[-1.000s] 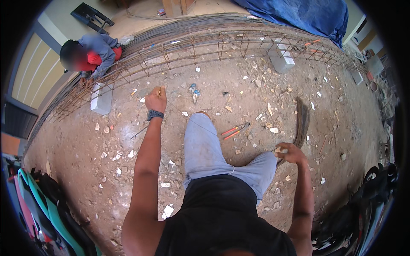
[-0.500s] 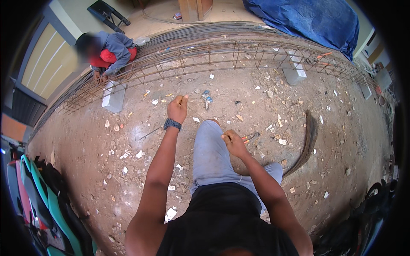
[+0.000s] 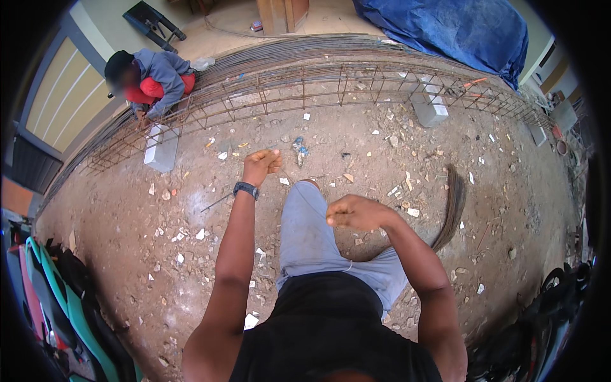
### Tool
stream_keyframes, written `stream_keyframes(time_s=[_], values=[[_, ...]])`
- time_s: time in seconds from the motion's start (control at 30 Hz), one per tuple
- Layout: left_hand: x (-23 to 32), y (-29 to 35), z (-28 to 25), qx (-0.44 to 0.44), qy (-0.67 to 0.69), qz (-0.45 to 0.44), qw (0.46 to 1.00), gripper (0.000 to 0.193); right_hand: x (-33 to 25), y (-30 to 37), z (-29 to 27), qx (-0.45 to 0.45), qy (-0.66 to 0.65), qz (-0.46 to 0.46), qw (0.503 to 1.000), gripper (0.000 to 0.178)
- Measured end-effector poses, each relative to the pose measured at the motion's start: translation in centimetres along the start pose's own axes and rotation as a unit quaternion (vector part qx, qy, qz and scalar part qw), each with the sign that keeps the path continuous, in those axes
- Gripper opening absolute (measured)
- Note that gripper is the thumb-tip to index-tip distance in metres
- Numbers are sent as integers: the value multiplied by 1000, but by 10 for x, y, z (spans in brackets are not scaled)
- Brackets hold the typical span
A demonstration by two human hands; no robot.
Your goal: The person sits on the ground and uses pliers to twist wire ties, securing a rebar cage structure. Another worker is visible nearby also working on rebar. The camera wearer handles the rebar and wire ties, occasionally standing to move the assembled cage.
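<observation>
A thin wire (image 3: 304, 193) stretches between my hands above my bent knee. My left hand (image 3: 259, 165), with a dark watch on its wrist, is closed in a pinch on the wire's far end. Lower and to the right, my right hand (image 3: 358, 212) pinches the near end, fingers turned inward. On the ground to the right lies a curved bundle of thin dark wires (image 3: 456, 202), partly behind my right forearm. Beside my left wrist, a short dark rod (image 3: 215, 203) rests on the dirt.
A long rebar cage (image 3: 293, 95) spans the far side, resting on pale blocks (image 3: 160, 150). A co-worker (image 3: 159, 76) crouches at its left end. Blue tarpaulin (image 3: 445, 32) lies at the back right. Motorbikes (image 3: 70, 305) stand lower left. Rubble litters the ground.
My right hand has turned inward and risen slightly, its forearm swinging up to the right. Red-handled pliers seen beside it before are now out of sight. My left hand has tilted rightward.
</observation>
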State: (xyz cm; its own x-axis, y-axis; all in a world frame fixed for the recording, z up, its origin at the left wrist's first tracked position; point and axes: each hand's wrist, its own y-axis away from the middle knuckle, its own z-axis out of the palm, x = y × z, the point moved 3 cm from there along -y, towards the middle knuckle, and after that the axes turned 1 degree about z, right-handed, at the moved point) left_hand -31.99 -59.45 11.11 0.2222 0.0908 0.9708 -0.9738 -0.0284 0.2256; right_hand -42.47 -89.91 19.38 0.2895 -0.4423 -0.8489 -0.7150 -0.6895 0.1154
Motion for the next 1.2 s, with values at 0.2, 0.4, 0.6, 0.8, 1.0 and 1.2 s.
stream_keyframes(time_s=[0.2, 0.4, 0.6, 0.8, 1.0, 1.2], values=[[2, 33, 54, 5, 117, 23, 993, 25, 41, 26, -91, 272, 256, 208, 904, 22], [14, 11, 39, 7, 37, 80, 996, 23, 17, 43, -46, -233, -52, 93, 967, 30], [-3, 36, 68, -122, 32, -25, 992, 20, 57, 77, -141, 276, 138, 196, 931, 24], [23, 27, 67, -149, -6, 53, 987, 17, 58, 93, -68, -173, 60, 259, 948, 15], [-7, 26, 40, -122, -14, -47, 991, 19, 47, 121, -141, 177, -331, 88, 923, 15], [28, 75, 73, -265, -65, 47, 961, 25, 143, 130, -99, 18, 367, 220, 904, 23]])
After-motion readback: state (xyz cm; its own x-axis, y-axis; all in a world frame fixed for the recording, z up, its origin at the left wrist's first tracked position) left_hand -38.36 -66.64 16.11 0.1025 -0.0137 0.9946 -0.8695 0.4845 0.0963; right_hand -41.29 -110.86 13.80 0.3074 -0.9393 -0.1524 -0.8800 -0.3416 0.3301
